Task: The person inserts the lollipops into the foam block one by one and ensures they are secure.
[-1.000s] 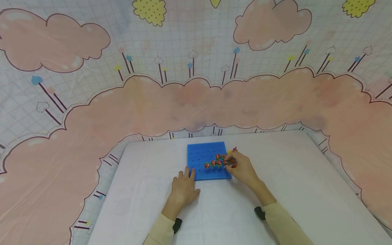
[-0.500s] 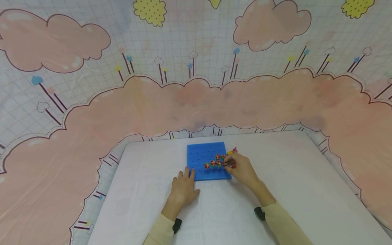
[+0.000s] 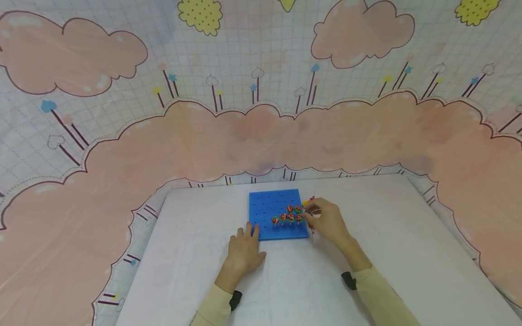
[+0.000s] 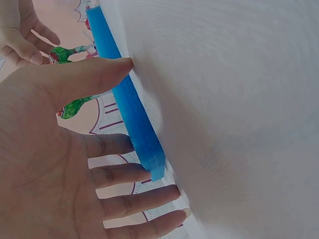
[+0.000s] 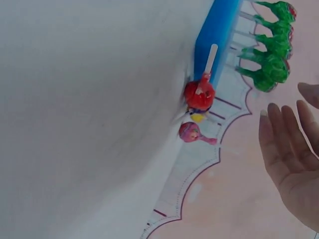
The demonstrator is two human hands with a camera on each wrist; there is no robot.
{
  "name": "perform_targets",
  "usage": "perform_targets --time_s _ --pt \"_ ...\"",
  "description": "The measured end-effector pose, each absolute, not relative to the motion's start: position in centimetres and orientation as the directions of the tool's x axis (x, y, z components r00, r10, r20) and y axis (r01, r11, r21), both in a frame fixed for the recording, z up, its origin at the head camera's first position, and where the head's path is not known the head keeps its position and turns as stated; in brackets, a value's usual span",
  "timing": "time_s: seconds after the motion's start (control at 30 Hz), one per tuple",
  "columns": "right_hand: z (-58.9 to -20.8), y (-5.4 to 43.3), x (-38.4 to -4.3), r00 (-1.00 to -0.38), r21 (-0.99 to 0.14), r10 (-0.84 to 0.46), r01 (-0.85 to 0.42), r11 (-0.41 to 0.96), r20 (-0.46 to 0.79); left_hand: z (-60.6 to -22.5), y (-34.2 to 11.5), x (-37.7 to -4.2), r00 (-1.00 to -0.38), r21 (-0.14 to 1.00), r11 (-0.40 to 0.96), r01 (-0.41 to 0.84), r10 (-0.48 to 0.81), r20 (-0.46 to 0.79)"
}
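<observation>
A blue pegboard with small holes lies on the white table. Several lollipops in red and green wrappers stand upright by their sticks in its right part, in two rows. My left hand rests at the board's front left corner, fingers spread and touching it. Beside the board's right edge hovers my right hand, its fingers apart with nothing between them. In the right wrist view, a red lollipop, a yellow one and a pink one lie on the table by the board.
The white table extends around the board on all sides. Behind it hangs a cloth printed with clouds. Dark straps with a camera sit at both wrists.
My right hand has let go of the front-row lollipop at the right, which now stands upright in the board. The hand has drawn back slightly to the right. My left hand stays still.
</observation>
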State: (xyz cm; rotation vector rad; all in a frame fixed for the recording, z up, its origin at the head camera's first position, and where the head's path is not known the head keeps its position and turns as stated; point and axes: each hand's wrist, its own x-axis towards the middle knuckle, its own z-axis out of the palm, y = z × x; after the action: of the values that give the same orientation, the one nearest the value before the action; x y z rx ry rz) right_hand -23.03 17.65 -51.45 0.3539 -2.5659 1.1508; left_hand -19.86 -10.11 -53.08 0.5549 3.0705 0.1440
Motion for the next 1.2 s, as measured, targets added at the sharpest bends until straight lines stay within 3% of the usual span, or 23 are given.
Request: perform_targets --time_s 0.73,1.2 --pt "-51.6 20.5 -26.8 -0.996 -0.674 0.036 -0.024 0.738 0.076 -53.1 -10.2 -19.9 -0.935 0.106 0.931 0.35 0.355 -0.022" --pt "-53.3 20.6 -28.5 -1.0 -0.596 -0.012 -0.017 0.803 0.011 -52.9 -10.1 -19.7 -0.936 0.1 0.933 0.347 0.35 -0.02"
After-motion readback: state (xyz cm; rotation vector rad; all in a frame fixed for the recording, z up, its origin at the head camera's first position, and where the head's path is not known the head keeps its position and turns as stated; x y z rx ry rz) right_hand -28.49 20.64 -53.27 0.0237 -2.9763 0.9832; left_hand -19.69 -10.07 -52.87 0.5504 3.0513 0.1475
